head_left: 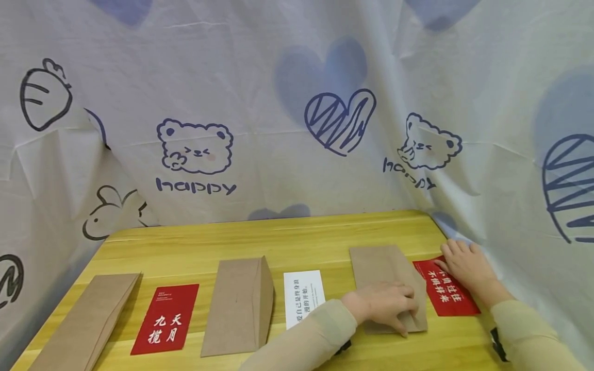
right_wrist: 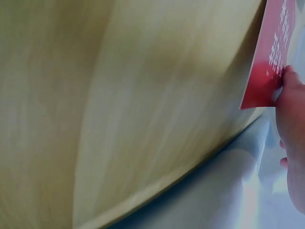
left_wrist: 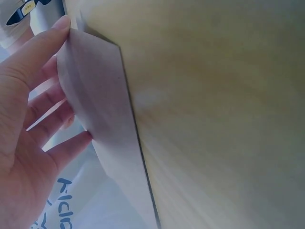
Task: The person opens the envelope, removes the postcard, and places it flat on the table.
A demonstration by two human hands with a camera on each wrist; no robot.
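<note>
A brown paper envelope (head_left: 378,263) lies at the right of the table, with my left hand (head_left: 387,306) over its near right part. In the left wrist view, the thumb is at a corner of the envelope (left_wrist: 102,90) and the spread fingers meet its edge; some fingertips are hidden behind the paper. Farther right, my right hand (head_left: 468,265) pinches the far right corner of a red card (head_left: 452,296) with white lettering. The right wrist view has the thumb on the printed face of the card (right_wrist: 267,62), its near edge raised off the wood.
Left of my hands lie a white printed card (head_left: 301,293), a second brown envelope (head_left: 234,309), another red card (head_left: 167,317) and a third envelope (head_left: 88,319). A patterned cloth (head_left: 269,170) hangs behind and beside the wooden table (head_left: 278,234).
</note>
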